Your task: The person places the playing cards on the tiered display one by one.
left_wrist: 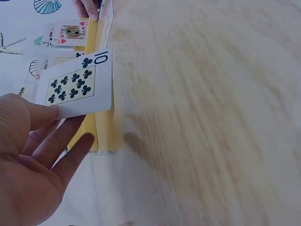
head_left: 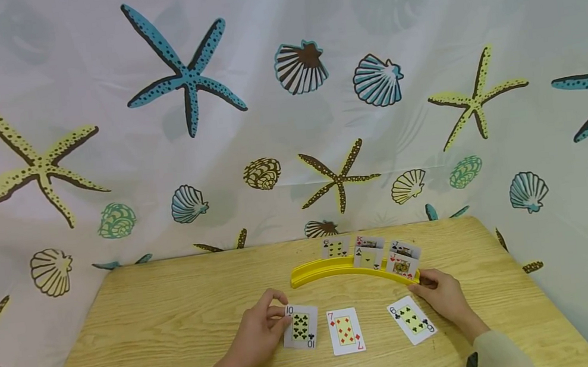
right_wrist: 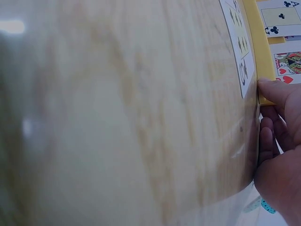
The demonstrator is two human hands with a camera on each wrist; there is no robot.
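Observation:
My left hand (head_left: 259, 329) pinches a ten of clubs playing card (left_wrist: 70, 89) by its edge, thumb on its face. The card is lifted off the table and tilted in the left wrist view. At the other side my right hand (head_left: 444, 297) holds the right end of a curved yellow card holder (head_left: 324, 268), thumb (right_wrist: 275, 89) in front and fingers behind. Standing in the holder are a six (head_left: 335, 247), a king of diamonds (head_left: 369, 241), an ace of clubs (head_left: 368, 257), a black jack (head_left: 405, 249) and a jack of hearts (head_left: 402, 266).
A seven of diamonds (head_left: 345, 330) and a six of clubs (head_left: 412, 320) lie face up on the wooden table (head_left: 168, 316), in front of the holder. Behind the table hangs a white cloth (head_left: 266, 126) printed with shells and starfish.

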